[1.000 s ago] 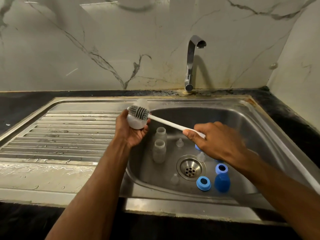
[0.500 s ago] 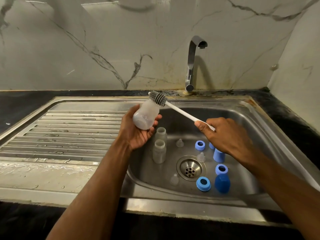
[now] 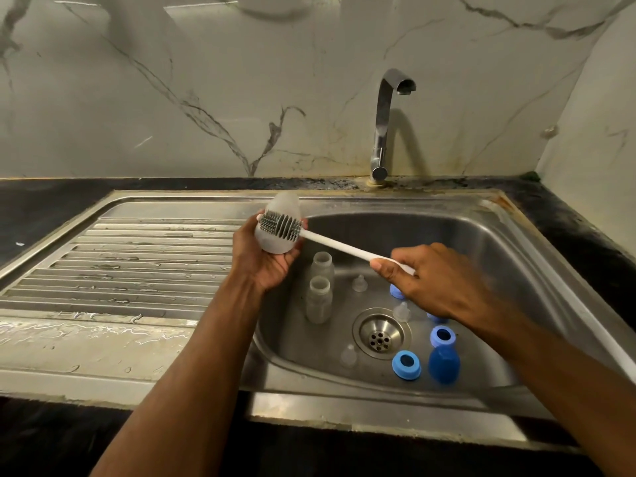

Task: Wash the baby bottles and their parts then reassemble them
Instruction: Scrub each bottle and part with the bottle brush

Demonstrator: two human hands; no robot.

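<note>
Gripping a clear baby bottle (image 3: 279, 232) above the sink's (image 3: 509, 242) left rim, left hand (image 3: 265, 259) curls around it; right hand (image 3: 437, 284) clasps a bottle brush (image 3: 280, 226), bristles against the bottle's side. No readable writing.

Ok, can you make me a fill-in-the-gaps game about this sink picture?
1. The left hand holds a cloudy ____.
2. The right hand grips the white handle of a ____.
3. Two open bottles stand inside the ____.
4. The loose rings by the drain are coloured ____.

Missing words: bottle, brush, sink, blue
</note>
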